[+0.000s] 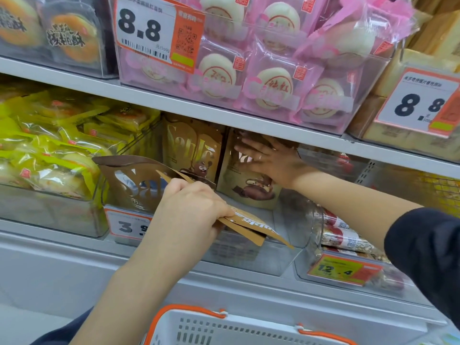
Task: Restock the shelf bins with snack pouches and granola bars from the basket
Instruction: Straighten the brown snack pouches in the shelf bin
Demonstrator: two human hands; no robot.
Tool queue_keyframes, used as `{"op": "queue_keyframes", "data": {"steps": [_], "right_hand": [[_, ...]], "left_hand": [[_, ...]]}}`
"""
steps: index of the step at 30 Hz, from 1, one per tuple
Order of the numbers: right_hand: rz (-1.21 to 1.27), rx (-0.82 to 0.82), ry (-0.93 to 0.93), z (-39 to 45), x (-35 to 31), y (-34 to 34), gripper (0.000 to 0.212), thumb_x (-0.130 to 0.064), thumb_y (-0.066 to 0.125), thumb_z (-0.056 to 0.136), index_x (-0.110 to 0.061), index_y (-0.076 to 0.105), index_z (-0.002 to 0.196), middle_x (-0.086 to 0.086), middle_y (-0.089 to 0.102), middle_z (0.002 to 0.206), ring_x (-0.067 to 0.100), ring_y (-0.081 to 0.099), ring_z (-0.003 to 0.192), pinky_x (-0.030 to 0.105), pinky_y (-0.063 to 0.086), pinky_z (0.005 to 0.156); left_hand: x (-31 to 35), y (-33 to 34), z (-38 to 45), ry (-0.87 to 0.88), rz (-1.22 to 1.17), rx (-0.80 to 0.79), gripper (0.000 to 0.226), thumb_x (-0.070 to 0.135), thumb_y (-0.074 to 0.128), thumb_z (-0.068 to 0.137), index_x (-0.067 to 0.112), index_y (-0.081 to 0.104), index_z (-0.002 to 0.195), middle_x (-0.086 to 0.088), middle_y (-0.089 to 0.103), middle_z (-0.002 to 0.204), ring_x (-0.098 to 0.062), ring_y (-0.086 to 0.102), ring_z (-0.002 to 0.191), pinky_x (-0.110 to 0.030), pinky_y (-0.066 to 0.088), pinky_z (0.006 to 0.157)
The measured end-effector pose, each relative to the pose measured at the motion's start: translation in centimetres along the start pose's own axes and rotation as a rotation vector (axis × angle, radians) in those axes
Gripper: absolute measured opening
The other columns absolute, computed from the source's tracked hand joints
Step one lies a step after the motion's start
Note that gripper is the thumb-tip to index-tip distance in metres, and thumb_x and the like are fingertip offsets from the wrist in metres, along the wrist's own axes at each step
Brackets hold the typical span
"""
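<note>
My left hand (189, 207) at frame centre pinching flat brown pouches (249, 226), my right hand (268, 160) spread wide against an upright pouch (246, 190) in the clear bin (278, 260), basket (224, 329) at bottom

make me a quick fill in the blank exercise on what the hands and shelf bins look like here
1. The left hand grips a flat ____ snack pouch over the clear bin.
2. The right hand presses flat against an upright pouch under the ____ buns.
3. The white basket has ____ handles.
4. The bin left of the brown pouches holds ____ packets.

Missing words: brown; pink; orange; yellow
</note>
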State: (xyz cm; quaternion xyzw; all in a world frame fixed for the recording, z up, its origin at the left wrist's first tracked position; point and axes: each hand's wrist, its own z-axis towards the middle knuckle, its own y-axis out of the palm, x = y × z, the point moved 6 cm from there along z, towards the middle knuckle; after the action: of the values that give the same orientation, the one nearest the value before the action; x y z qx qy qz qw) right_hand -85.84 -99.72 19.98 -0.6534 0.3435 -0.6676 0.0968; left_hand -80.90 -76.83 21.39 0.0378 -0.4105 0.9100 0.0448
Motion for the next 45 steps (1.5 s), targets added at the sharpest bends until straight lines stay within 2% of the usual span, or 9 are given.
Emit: {"op": "queue_keyframes", "data": {"steps": [13,15,18,22,26,31,34,37,45], "right_hand": [[0.149,-0.052,-0.023,1.0,0.2,0.9,0.092,-0.011,0.057,0.09,-0.042,-0.006,0.149,-0.006,-0.024,0.156,0.021,-0.019,0.145,0.055,0.008,0.116],[0.386,-0.067,0.036,-0.7,-0.4,-0.4,0.081,-0.013,0.058,0.091,-0.042,0.011,0.15,-0.007,-0.013,0.158,0.02,-0.007,0.147,0.047,0.01,0.119],[0.993,-0.039,0.167,-5.0,-1.2,-3.1,0.054,-0.041,0.055,0.093,-0.044,0.032,0.142,-0.01,0.032,0.153,0.013,0.039,0.134,0.032,0.037,0.108],[1.716,-0.234,-0.066,-11.4,-4.6,-8.1,0.059,-0.054,0.045,0.087,-0.045,0.029,0.143,-0.023,0.032,0.148,-0.008,0.033,0.133,0.02,0.03,0.11],[1.438,-0.165,-0.166,-12.9,-5.5,-9.1,0.058,-0.039,0.06,0.091,-0.049,0.032,0.14,-0.029,0.038,0.143,-0.011,0.036,0.129,0.019,0.031,0.109],[1.292,0.076,0.215,-11.4,-0.9,-7.3,0.03,-0.009,0.054,0.095,-0.029,0.069,0.112,-0.018,0.068,0.102,-0.005,0.061,0.093,0.016,0.044,0.084],[1.102,0.239,0.434,-9.4,1.9,-5.7,0.029,-0.006,0.05,0.095,-0.015,0.066,0.118,0.001,0.067,0.114,0.016,0.061,0.103,0.02,0.04,0.087],[1.026,0.192,0.601,-7.0,3.5,-3.3,0.03,-0.012,0.042,0.1,-0.012,0.058,0.126,0.011,0.062,0.121,0.031,0.058,0.102,0.033,0.046,0.085],[0.921,0.097,0.796,-3.2,4.8,1.0,0.03,-0.023,0.036,0.102,-0.008,0.051,0.123,0.015,0.055,0.126,0.033,0.053,0.113,0.034,0.041,0.087]], "left_hand": [[0.1,0.3,0.2,0.015,0.017,-0.056,0.028,0.015,0.089,0.052,0.029,0.074,0.071,0.012,0.069,0.068,-0.018,0.065,0.073,-0.033,0.032,0.074],[0.1,0.2,0.1,0.035,0.022,-0.056,0.028,0.015,0.089,0.053,0.03,0.074,0.073,0.013,0.07,0.07,-0.018,0.066,0.073,-0.033,0.032,0.073],[-0.1,-0.1,0.0,0.037,0.0,-0.02,0.019,0.018,0.073,0.064,0.031,0.074,0.079,0.014,0.07,0.074,-0.016,0.066,0.076,-0.03,0.025,0.069],[-0.7,-0.7,-0.2,-0.1,-0.071,0.0,0.027,0.016,0.069,0.07,0.032,0.049,0.078,0.01,0.067,0.072,-0.016,0.062,0.07,-0.031,0.032,0.07],[-0.9,-0.6,-0.7,-0.114,-0.138,-0.003,0.046,0.005,0.073,0.064,0.03,0.035,0.071,0.011,0.069,0.077,-0.018,0.065,0.077,-0.033,0.039,0.068],[-0.8,-0.7,-1.3,-0.116,-0.15,0.005,0.054,-0.004,0.077,0.057,0.029,0.036,0.068,0.011,0.07,0.083,-0.017,0.064,0.082,-0.032,0.039,0.069],[-0.7,-0.8,-1.3,-0.084,-0.151,0.039,0.048,0.0,0.069,0.059,0.029,0.032,0.07,0.009,0.069,0.087,-0.017,0.059,0.086,-0.027,0.032,0.065],[-0.9,-0.6,-1.3,-0.077,-0.14,0.022,0.046,-0.001,0.063,0.055,0.029,0.031,0.071,0.006,0.068,0.081,-0.023,0.061,0.079,-0.028,0.032,0.063],[-1.0,-0.2,-0.9,-0.063,-0.089,0.021,0.05,0.002,0.065,0.057,0.03,0.027,0.074,0.008,0.065,0.072,-0.02,0.059,0.072,-0.03,0.031,0.064]]}}
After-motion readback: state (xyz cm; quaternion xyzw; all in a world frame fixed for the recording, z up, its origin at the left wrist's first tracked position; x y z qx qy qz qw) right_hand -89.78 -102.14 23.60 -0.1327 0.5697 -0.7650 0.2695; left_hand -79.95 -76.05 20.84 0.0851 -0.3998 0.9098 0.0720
